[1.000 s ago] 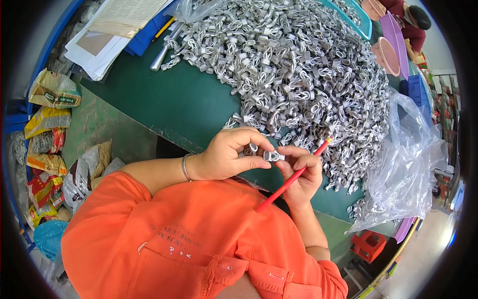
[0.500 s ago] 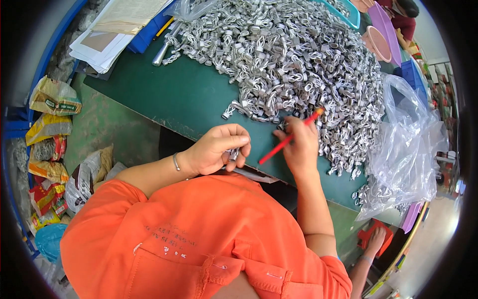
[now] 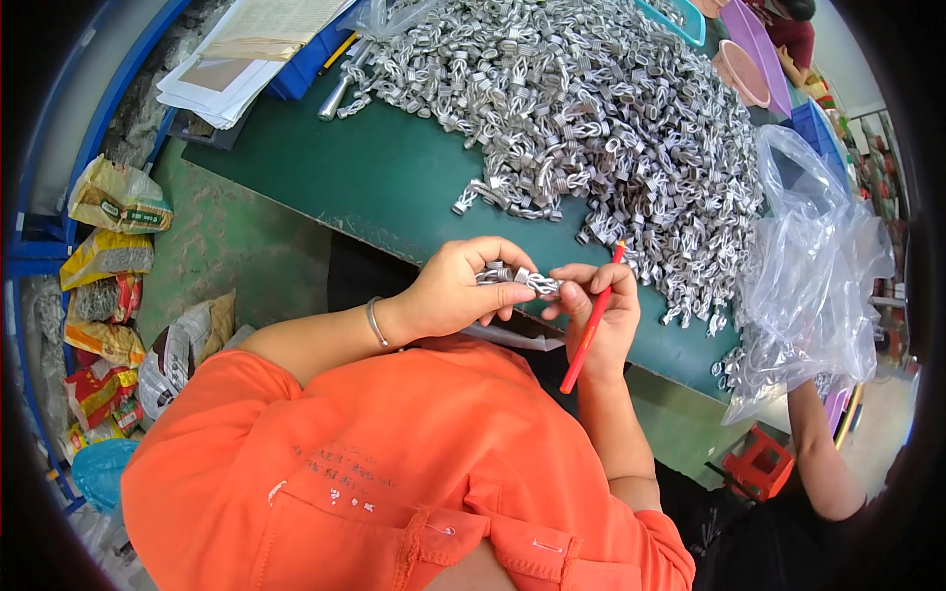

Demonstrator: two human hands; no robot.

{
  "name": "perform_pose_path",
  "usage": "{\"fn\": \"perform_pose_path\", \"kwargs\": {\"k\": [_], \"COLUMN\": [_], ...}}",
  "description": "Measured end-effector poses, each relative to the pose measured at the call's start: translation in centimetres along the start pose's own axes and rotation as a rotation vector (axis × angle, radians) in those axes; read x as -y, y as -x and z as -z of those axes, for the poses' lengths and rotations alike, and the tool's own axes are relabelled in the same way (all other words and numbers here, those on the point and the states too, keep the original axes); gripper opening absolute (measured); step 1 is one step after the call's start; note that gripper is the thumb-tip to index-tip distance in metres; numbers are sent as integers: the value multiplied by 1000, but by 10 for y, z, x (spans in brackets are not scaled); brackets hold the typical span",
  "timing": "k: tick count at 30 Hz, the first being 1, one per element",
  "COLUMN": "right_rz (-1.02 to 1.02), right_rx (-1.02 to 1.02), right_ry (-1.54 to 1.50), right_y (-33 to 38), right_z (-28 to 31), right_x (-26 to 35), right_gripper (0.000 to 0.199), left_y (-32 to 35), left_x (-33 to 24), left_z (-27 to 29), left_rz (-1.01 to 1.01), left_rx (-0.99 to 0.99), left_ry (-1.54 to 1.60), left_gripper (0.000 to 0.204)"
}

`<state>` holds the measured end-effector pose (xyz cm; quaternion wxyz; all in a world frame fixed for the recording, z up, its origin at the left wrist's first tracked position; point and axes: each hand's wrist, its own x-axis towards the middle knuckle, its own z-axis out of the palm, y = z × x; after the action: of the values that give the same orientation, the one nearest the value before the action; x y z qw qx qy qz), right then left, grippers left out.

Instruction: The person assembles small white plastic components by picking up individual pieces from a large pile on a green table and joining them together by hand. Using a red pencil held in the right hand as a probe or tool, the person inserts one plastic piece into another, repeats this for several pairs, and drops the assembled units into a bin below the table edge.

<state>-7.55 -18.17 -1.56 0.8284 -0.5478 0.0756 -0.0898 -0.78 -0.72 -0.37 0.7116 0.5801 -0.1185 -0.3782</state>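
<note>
My left hand is closed around a couple of small silver twisted metal fittings, each a braided loop with a ribbed collar. The thumb and fingertips of my right hand meet the free end of the fittings. A slim red pencil is also held in that hand, slanting up between the fingers. Both hands are just in front of the table's near edge. Beyond them lies a big heap of similar silver fittings, piled over the green tabletop.
Clear plastic bags lie at the table's right. Papers rest over a blue bin at the back left. Another person's arm reaches in at the lower right near a red stool. Sacks line the left side.
My right hand has come back from the heap's edge to my left hand, carrying the pencil and joining it at the fittings. Another person's arm now shows at the lower right.
</note>
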Motion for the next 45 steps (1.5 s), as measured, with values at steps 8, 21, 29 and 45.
{"fn": "perform_pose_path", "kwargs": {"k": [8, 21, 29, 45], "right_rz": [228, 721, 795, -173], "right_rx": [46, -86, -113, -40], "right_ry": [-24, 1342, 1495, -212], "right_y": [23, -28, -49, 15], "right_z": [6, 43, 55, 6], "right_x": [-21, -4, -6, 9], "right_gripper": [34, 27, 21, 20], "left_y": [11, 7, 4, -2], "left_x": [11, 86, 77, 7], "left_z": [-8, 35, 36, -1], "left_rz": [-349, 527, 490, -172], "left_rx": [42, -49, 169, 81], "left_ry": [-167, 447, -77, 168], "left_gripper": [20, 27, 50, 22]}}
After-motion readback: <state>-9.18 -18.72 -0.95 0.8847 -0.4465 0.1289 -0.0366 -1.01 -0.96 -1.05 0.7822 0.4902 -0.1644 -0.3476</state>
